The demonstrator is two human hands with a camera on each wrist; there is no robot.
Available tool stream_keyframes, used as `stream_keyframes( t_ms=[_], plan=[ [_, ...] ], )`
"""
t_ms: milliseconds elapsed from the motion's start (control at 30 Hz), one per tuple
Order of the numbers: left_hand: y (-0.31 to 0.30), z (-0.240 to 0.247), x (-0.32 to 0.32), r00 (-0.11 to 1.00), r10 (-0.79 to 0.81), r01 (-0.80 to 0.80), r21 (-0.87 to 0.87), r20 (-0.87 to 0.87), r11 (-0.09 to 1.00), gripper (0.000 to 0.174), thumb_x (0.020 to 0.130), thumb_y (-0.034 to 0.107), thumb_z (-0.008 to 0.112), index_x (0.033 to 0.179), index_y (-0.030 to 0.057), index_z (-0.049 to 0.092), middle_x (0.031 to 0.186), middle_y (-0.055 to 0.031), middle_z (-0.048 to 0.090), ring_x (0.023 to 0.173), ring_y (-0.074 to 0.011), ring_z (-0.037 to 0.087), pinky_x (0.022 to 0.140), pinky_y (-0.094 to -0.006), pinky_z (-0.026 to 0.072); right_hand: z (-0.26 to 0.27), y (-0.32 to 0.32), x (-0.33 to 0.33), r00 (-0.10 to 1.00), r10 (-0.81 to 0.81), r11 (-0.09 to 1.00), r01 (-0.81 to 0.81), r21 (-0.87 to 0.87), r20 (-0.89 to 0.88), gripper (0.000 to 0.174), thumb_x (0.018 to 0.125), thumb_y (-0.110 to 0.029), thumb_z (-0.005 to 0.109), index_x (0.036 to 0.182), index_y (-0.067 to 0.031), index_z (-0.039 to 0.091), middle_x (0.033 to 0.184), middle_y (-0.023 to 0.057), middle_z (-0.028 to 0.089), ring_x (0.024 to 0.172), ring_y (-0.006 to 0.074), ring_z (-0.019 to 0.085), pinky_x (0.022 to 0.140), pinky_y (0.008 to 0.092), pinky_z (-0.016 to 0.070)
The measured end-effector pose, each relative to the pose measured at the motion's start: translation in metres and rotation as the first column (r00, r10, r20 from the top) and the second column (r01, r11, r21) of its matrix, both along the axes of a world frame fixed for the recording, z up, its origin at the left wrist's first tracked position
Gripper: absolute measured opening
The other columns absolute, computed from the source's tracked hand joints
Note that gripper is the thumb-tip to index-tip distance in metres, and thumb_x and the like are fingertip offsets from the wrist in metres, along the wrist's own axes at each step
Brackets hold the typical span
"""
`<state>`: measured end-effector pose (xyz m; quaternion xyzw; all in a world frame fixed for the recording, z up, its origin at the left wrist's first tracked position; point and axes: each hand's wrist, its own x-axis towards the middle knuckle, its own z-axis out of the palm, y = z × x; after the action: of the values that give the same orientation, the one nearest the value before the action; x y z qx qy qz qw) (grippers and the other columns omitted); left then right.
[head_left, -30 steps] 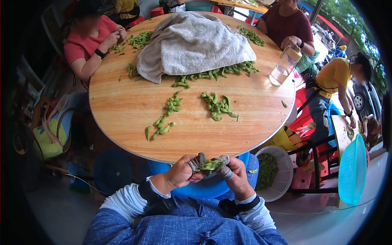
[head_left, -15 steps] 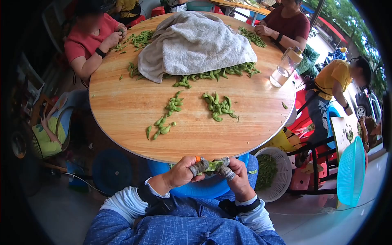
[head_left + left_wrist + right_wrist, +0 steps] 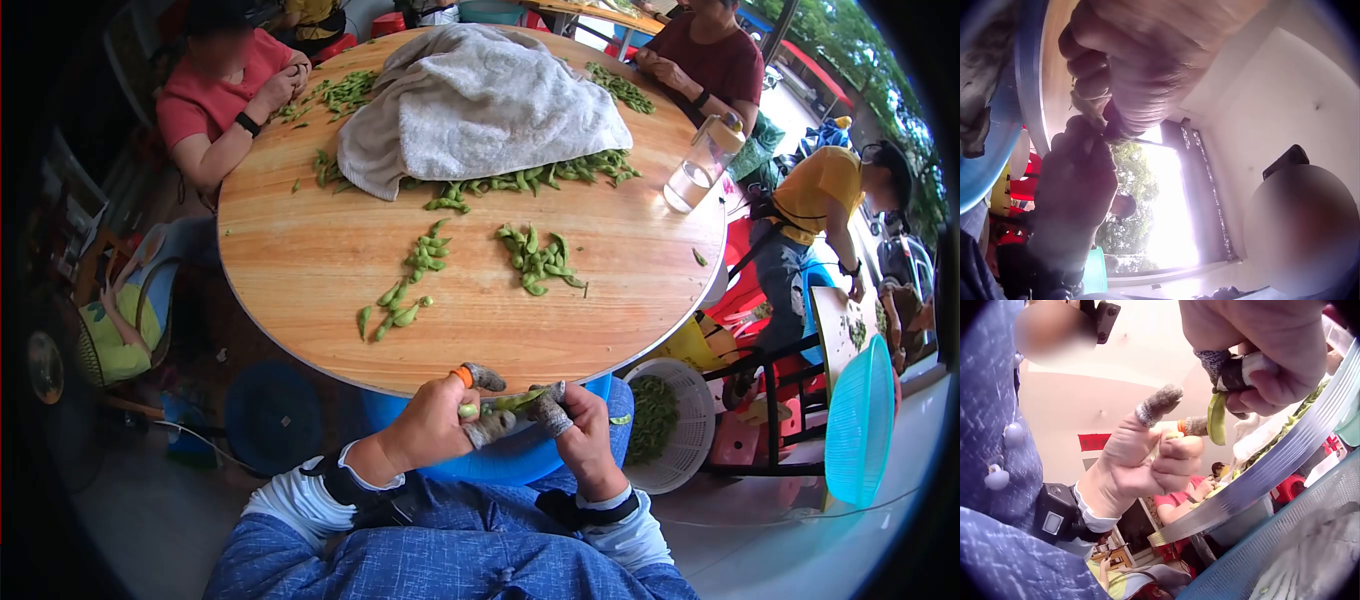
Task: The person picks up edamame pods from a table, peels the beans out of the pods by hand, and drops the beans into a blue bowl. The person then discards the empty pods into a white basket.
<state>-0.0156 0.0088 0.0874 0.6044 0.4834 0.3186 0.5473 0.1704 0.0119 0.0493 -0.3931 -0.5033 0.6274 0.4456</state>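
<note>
In the head view, my left hand [image 3: 420, 428] has its covered thumb and forefinger spread apart, its other fingers curled round a small green bean [image 3: 467, 411]. My right hand [image 3: 588, 445] pinches a green pod [image 3: 515, 402] between covered fingertips, just right of the left hand. The right wrist view shows the pod [image 3: 1216, 419] hanging from the right hand [image 3: 1266, 356], beside the left forefinger with its orange band; the left hand [image 3: 1147, 459] is below it. Both hands [image 3: 1147, 56] are close together in the left wrist view, the pod's outline unclear there.
Before me a round wooden table [image 3: 300, 260] bears loose pods [image 3: 540, 262] and a grey towel [image 3: 490, 110] over more pods. A water bottle [image 3: 695, 170] stands near its right edge. Below are a blue tub [image 3: 490, 465] and a white basket of pods [image 3: 700, 425]. Several people sit around.
My left thumb and forefinger have come off the pod and spread, and the left hand has shifted slightly left. The right hand still pinches the pod. A green bean now shows in the left hand.
</note>
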Motion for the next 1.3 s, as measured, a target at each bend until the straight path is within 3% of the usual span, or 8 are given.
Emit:
stream_keyframes(
  t_ms=[133, 233, 333, 533, 700, 833, 867, 1300],
  plan=[
    [0.003, -0.031, 0.006, 0.998, -0.05, 0.046, 0.119, 0.026, 0.992, 0.02, 0.076, 0.003, 0.058, 0.095, -0.0012, 0.052, 0.078, -0.006, 0.062, 0.077, -0.0086, 0.057, 0.066, -0.0232, 0.0448, -0.001, -0.002, -0.006, 0.999, 0.024, 1.0, -0.024, 0.01, -0.027, 0.014, 0.081, -0.009, 0.055, 0.088, 0.0034, 0.058, 0.08, 0.0029, 0.06, 0.072, 0.0086, 0.054, 0.067, 0.0218, 0.0428],
    [0.005, -0.03, 0.007, 0.933, -0.012, 0.078, -0.17, 0.359, 0.982, 0.015, 0.077, 0.001, 0.054, 0.091, 0.0002, 0.054, 0.077, -0.0017, 0.059, 0.076, -0.0069, 0.055, 0.062, -0.0221, 0.0433, 0.0, -0.003, -0.004, 0.999, 0.05, 0.998, -0.05, 0.031, -0.013, 0.011, 0.08, -0.003, 0.053, 0.086, 0.004, 0.057, 0.079, 0.0016, 0.059, 0.072, 0.0074, 0.052, 0.065, 0.0217, 0.0428],
    [0.01, -0.037, -0.001, 0.917, -0.114, 0.195, -0.181, 0.382, 0.964, 0.012, 0.081, -0.003, 0.047, 0.091, 0.0002, 0.053, 0.081, -0.0016, 0.057, 0.073, -0.0063, 0.052, 0.064, -0.0204, 0.0424, 0.001, -0.005, -0.005, 0.997, 0.075, 0.994, -0.076, 0.073, 0.022, 0.011, 0.079, -0.004, 0.054, 0.086, 0.0042, 0.057, 0.076, 0.0018, 0.058, 0.07, 0.0072, 0.05, 0.062, 0.0216, 0.0419],
    [0.009, -0.042, -0.005, 0.899, -0.001, 0.154, -0.315, 0.437, 0.936, 0.009, 0.083, -0.001, 0.046, 0.088, 0.0009, 0.054, 0.079, -0.0015, 0.057, 0.073, -0.0064, 0.051, 0.065, -0.02, 0.042, 0.003, -0.007, -0.011, 0.968, 0.039, 0.984, -0.08, 0.159, 0.248, 0.009, 0.073, 0.0, 0.055, 0.081, 0.0044, 0.056, 0.068, 0.0068, 0.056, 0.064, 0.0087, 0.048, 0.057, 0.0231, 0.0401],
    [0.002, -0.032, -0.001, 0.945, 0.024, 0.022, -0.137, 0.327, 0.99, 0.008, 0.082, -0.001, 0.05, 0.088, -0.0008, 0.055, 0.08, -0.0023, 0.059, 0.075, -0.007, 0.054, 0.067, -0.0205, 0.0443, 0.001, -0.006, -0.01, 0.97, -0.027, 0.988, -0.011, 0.151, 0.242, 0.01, 0.071, 0.001, 0.056, 0.08, 0.0045, 0.056, 0.065, 0.0083, 0.054, 0.062, 0.0097, 0.047, 0.055, 0.0252, 0.0397],
    [0.002, -0.032, -0.005, 0.957, 0.012, 0.018, -0.1, 0.29, 0.995, 0.012, 0.079, -0.001, 0.054, 0.09, -0.0017, 0.054, 0.08, -0.0021, 0.059, 0.073, -0.0061, 0.054, 0.064, -0.0206, 0.0445, 0.017, -0.008, -0.014, 0.93, 0.0, 0.953, -0.112, 0.283, 0.367, 0.012, 0.069, 0.002, 0.055, 0.081, 0.0025, 0.056, 0.065, 0.0134, 0.054, 0.058, 0.0189, 0.051, 0.055, 0.0286, 0.0408],
    [0.002, -0.029, -0.005, 0.957, 0.016, 0.018, -0.113, 0.291, 0.993, 0.012, 0.079, -0.001, 0.054, 0.091, -0.0016, 0.055, 0.079, -0.0019, 0.059, 0.072, -0.0061, 0.054, 0.064, -0.0206, 0.0447, 0.015, -0.007, -0.014, 0.923, -0.001, 0.938, -0.133, 0.321, 0.385, 0.011, 0.067, 0.002, 0.056, 0.078, 0.0021, 0.055, 0.067, 0.0156, 0.053, 0.059, 0.0267, 0.053, 0.055, 0.0305, 0.0414],
    [0.001, -0.036, -0.005, 0.909, 0.041, 0.079, -0.267, 0.415, 0.96, 0.009, 0.082, 0.011, 0.056, 0.085, 0.0025, 0.054, 0.072, -0.0003, 0.054, 0.062, -0.0062, 0.049, 0.054, -0.0195, 0.0404, 0.015, -0.003, -0.017, 0.877, -0.001, 0.812, -0.281, 0.513, 0.481, 0.015, 0.057, 0.002, 0.059, 0.067, -0.001, 0.048, 0.063, 0.0135, 0.047, 0.06, 0.0326, 0.049, 0.051, 0.0383, 0.0393]
  ],
)
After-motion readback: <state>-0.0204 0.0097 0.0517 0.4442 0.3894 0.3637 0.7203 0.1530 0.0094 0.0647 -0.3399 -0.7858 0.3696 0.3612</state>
